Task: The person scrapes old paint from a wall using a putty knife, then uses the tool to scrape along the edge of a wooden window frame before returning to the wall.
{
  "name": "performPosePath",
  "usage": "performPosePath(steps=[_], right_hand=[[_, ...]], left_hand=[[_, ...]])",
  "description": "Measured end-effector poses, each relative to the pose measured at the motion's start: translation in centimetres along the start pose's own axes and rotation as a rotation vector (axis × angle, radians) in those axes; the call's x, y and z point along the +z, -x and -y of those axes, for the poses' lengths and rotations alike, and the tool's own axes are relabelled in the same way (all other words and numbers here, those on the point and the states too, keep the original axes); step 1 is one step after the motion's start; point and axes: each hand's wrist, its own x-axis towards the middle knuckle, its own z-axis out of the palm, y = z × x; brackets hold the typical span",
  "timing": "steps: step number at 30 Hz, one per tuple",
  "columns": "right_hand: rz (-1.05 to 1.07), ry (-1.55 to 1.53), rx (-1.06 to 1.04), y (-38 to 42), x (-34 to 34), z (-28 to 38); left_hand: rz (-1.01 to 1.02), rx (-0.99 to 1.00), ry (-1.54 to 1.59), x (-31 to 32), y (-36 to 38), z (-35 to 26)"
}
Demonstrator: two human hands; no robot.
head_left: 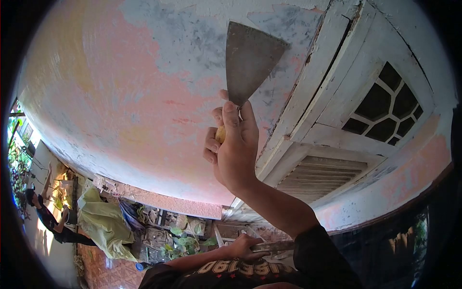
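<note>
My right hand (234, 150) is raised and closed around the yellowish handle of a wide metal scraper (248, 60). The grey blade points upward and lies flat on or just over a wall (130, 106) of patchy pink, grey and white worn paint. Far lower down, my left hand (243, 246) wraps its fingers over a grey bar (276, 246) near my chest. A black sleeve covers my right upper arm, and I wear a black shirt with lettering.
Right of the scraper is a white wooden frame (332, 72) with a lattice window (385, 106) and a louvred vent (317, 176). Below lie a yellow-green tarp (103, 221), potted plants (183, 238) and clutter. Another person (41, 212) in dark clothes stands at far left.
</note>
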Motion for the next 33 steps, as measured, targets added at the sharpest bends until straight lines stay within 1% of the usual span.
performPosePath(steps=[2,5,6,8,9,10,11,12,14,15,16,17,18,21,25,27,29,30,31,32,33], right_hand=[[0.004,0.007,0.001,0.0,0.0,0.1],[0.006,0.008,0.015,0.1,0.0,0.6],[0.004,-0.006,0.031,0.2,0.0,0.7],[0.01,0.001,0.026,0.2,-0.5,0.6],[0.023,0.012,0.02,0.0,-0.7,0.5],[0.029,0.014,0.017,0.0,-0.5,0.6],[0.003,0.004,0.02,0.0,-0.1,0.7],[-0.027,-0.009,0.025,0.2,0.1,0.7],[-0.021,0.009,0.014,0.0,-0.3,0.5],[-0.004,0.031,-0.001,0.0,-0.3,0.5],[-0.002,0.033,-0.004,0.0,0.0,0.6],[-0.013,-0.023,0.018,0.3,0.8,0.7],[-0.028,-0.08,0.038,0.5,1.3,0.7],[-0.004,-0.09,-0.004,0.1,0.6,-0.3],[-0.046,-0.148,0.026,1.6,-0.5,-1.0],[0.021,0.051,0.17,4.9,-2.4,-1.1],[0.24,0.222,0.358,7.5,-6.0,-1.5],[0.233,0.213,0.373,8.7,-7.9,-2.1],[0.336,0.49,0.389,9.9,-9.9,-2.6],[0.445,0.774,0.411,10.7,-11.3,-2.7],[0.445,0.773,0.445,11.5,-12.1,-2.8]], left_hand=[[0.0,-0.054,-0.033,-0.5,-0.4,-0.9],[-0.033,-0.003,0.038,0.1,-0.3,0.1],[-0.031,-0.004,0.039,-0.1,-0.5,-0.4],[0.029,-0.089,-0.001,-0.9,-0.8,-1.5],[0.028,-0.087,-0.005,-0.6,-0.6,-1.0],[-0.005,-0.033,0.005,-0.2,-0.5,-0.1],[-0.035,0.017,0.019,0.3,-0.3,0.6],[-0.034,0.016,0.022,0.0,-0.5,0.1],[0.048,-0.102,0.011,-0.6,-0.6,-0.9],[0.05,-0.104,0.012,-0.6,-0.5,-1.1],[0.004,-0.07,-0.009,-0.5,-0.7,-1.1],[-0.039,-0.036,-0.026,-0.4,-0.8,-1.2],[-0.032,-0.034,-0.024,-0.3,-0.8,-1.2],[0.019,-0.063,-0.062,-0.5,-0.5,-1.1],[-0.022,-0.095,-0.032,-0.2,-0.4,-1.1],[-0.085,-0.084,-0.01,-0.1,-0.7,-1.5],[-0.039,-0.11,-0.022,-0.4,-0.6,-2.0],[-0.017,-0.134,-0.077,-0.5,-0.7,-2.2],[-0.013,-0.147,-0.064,-0.9,-0.7,-2.4],[-0.005,-0.113,-0.055,-1.0,-1.0,-2.4],[-0.006,-0.084,-0.039,-0.8,-1.1,-2.5]])
